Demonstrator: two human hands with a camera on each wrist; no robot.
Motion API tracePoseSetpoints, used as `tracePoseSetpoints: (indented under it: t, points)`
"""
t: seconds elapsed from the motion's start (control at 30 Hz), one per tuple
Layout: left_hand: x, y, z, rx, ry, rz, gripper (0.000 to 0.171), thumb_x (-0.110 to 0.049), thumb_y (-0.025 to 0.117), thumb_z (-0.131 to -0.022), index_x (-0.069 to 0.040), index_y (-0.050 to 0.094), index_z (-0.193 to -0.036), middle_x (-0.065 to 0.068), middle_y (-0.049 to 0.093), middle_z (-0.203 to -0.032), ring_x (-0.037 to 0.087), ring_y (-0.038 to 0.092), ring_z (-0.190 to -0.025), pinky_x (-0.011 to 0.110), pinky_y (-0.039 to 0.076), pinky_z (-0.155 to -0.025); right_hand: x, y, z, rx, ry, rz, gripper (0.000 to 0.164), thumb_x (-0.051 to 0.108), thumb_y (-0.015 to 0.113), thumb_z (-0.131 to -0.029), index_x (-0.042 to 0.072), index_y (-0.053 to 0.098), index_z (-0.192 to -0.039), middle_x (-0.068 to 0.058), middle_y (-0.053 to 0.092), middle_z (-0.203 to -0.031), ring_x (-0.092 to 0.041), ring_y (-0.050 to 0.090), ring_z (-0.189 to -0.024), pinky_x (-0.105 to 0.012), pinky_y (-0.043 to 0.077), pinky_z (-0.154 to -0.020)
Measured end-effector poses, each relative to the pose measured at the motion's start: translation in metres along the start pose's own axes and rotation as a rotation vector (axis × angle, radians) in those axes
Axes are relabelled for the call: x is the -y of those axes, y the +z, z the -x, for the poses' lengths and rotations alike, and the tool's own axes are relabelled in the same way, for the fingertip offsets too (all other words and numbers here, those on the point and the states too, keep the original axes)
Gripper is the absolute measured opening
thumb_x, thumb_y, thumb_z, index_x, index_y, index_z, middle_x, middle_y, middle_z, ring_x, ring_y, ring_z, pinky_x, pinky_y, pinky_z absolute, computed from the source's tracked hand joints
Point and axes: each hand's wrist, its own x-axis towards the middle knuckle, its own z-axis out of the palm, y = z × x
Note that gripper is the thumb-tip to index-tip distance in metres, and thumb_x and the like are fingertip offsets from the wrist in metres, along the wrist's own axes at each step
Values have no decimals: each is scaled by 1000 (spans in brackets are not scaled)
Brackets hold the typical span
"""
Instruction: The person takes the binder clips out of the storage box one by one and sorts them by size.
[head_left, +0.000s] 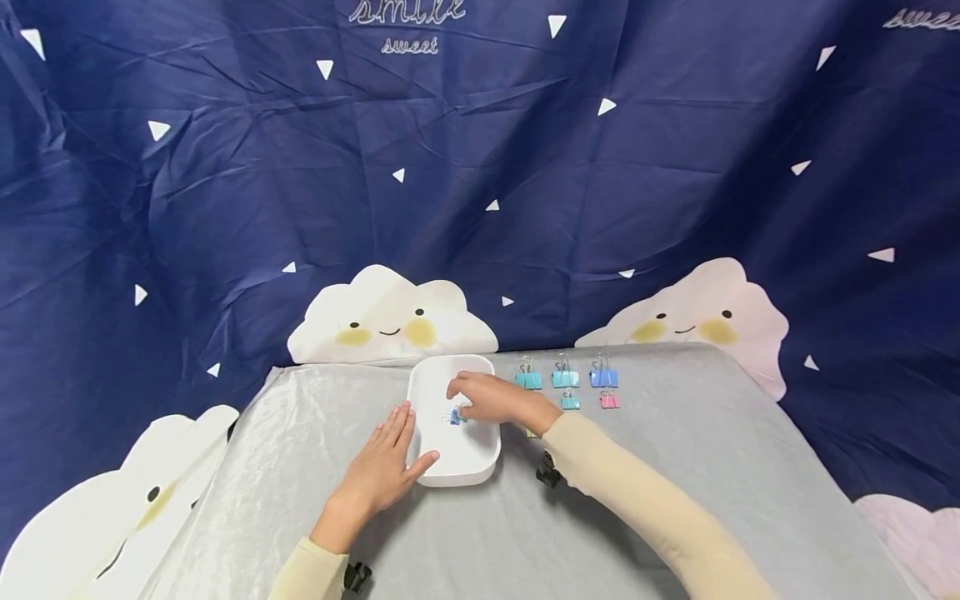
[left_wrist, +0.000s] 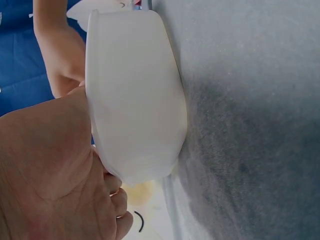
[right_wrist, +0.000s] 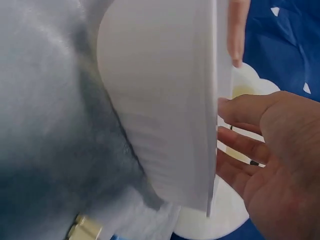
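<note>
A white plastic box [head_left: 459, 479] stands on the grey cloth. My left hand [head_left: 386, 454] rests on its left rim, fingers straight and thumb stretched over the near part; the left wrist view shows this palm [left_wrist: 55, 165] against the box's side. Over the box's inside, my right hand [head_left: 491, 398] reaches in from the right. Its thumb and fingers are bent and apart, and nothing shows between them in the right wrist view, though the box wall hides the fingertips. Right beside its thumb, a blue binder clip [head_left: 454, 416] lies on the box floor with a bit of teal next to it.
Right of the box are two larger teal binder clips [head_left: 528, 380], a blue one [head_left: 604, 378], a small teal one [head_left: 571, 402] and a pink one [head_left: 610, 401]. A yellow clip [right_wrist: 85, 229] is partly covered by the right arm in the head view. A dark blue curtain [head_left: 450, 167] hangs behind.
</note>
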Motion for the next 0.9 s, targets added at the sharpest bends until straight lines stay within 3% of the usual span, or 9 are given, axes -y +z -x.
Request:
tracePoseSetpoints:
  t: [0.2,0.4,0.5,0.77,0.9]
  points:
    - [-5,-8,1,17,-4,28,92,-63,50,-106,9,35,-162,25,30,-173,43,30,-161,59,31,-130,6,12,-14,105,11,81,38,10,76,-98,12,69,-135,-9,67,-138,-26,67,-127,-42,54,-113]
    - [-13,-19,2,67,-30,32,88,-56,54,-107,10,34,-162,24,28,-174,42,27,-162,58,28,-132,6,22,-17,159,-23,211,40,4,79,-92,18,74,-130,-7,71,-126,-23,70,-114,-35,58,-103]
    - [-14,-20,2,73,-36,29,87,-56,53,-108,9,34,-162,24,28,-174,42,27,-163,57,28,-132,4,25,-18,137,-29,239,35,1,80,-90,18,77,-121,-5,71,-117,-21,70,-106,-32,58,-98]
    - [-12,-17,1,72,-38,23,88,-57,53,-108,9,32,-163,24,27,-174,42,26,-163,57,28,-133,-3,29,-20,27,-53,182,19,5,85,-87,10,74,-101,-3,72,-97,-17,67,-90,-31,59,-86]
    - [-13,-17,0,68,-35,22,87,-55,54,-108,9,33,-162,25,28,-174,43,27,-162,57,29,-132,-7,31,-18,-42,-115,172,11,0,80,-91,8,80,-99,-7,69,-104,-20,68,-93,-32,60,-86]
